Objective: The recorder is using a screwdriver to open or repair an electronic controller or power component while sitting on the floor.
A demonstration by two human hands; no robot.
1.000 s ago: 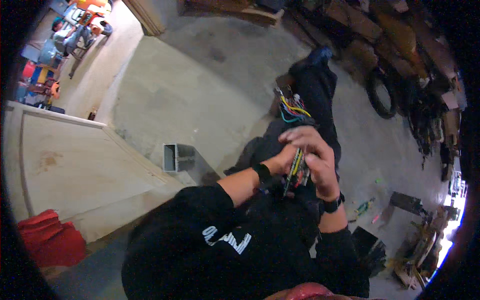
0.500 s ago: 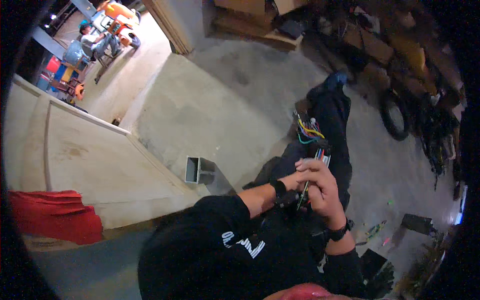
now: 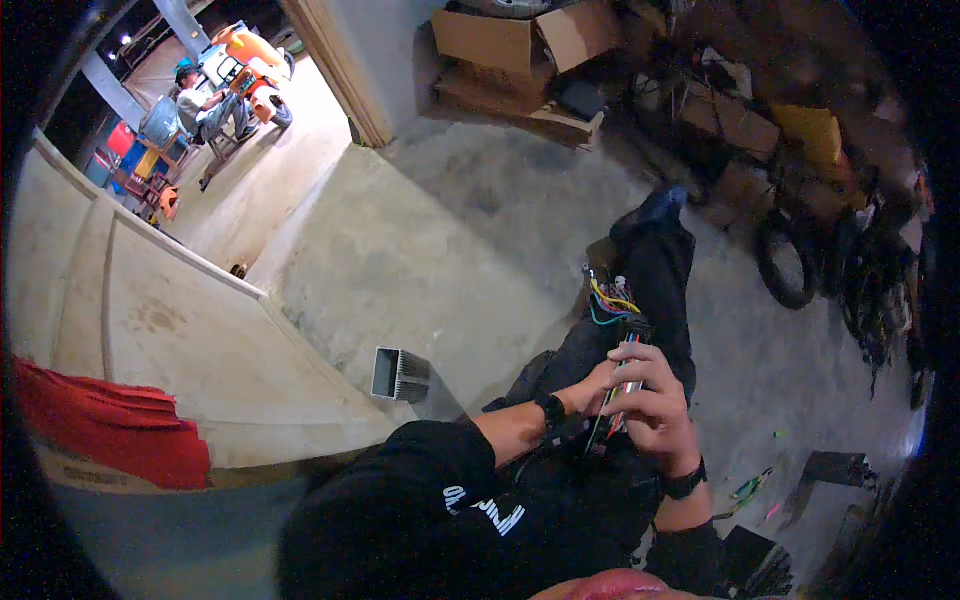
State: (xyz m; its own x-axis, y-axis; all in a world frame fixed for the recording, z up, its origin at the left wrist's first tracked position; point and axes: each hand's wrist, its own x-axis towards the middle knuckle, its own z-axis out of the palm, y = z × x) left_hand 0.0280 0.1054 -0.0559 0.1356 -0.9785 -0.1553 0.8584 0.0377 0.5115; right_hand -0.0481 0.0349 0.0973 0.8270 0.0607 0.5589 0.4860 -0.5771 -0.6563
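Note:
Over my lap, both hands hold a narrow circuit board with coloured wires running along it. My left hand closes on the board's left side, its fingertips partly hidden. My right hand is bent over the board from the right, fingers curled across the wires and slightly apart. Beyond my fingers, a loose bundle of yellow, teal, red and purple wires with pale connectors fans out over my leg. A hollow, finned metal housing stands on the floor to the left.
Green-handled pliers and a black box lie on the right floor. Tyres and cardboard boxes crowd the far side. A red cloth hangs at left. Through the doorway, a person sits beside an orange scooter.
The view has tilted slightly, so the scene sits lower. My right hand's fingers have shifted and spread on the board, uncovering more of its wires.

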